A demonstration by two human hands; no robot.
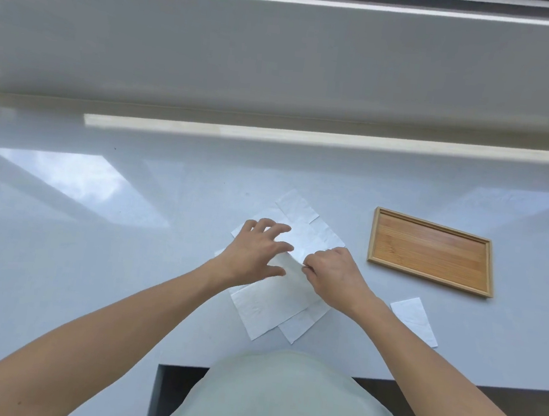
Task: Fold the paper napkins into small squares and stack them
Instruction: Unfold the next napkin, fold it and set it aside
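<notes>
Left of the wooden tray [431,253], our left hand [254,253], fingers spread, should pin the napkin pile [269,304] while right hand [333,275], fingers pinching the top napkin's edge [289,265], draws it square

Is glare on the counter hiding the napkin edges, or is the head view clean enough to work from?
Head view: bright window reflections sit on the counter left of the napkins, not over them; white paper on pale counter gives weak edge contrast; wide-angle bending at the frame edges; hands and tray look sharp.
</notes>
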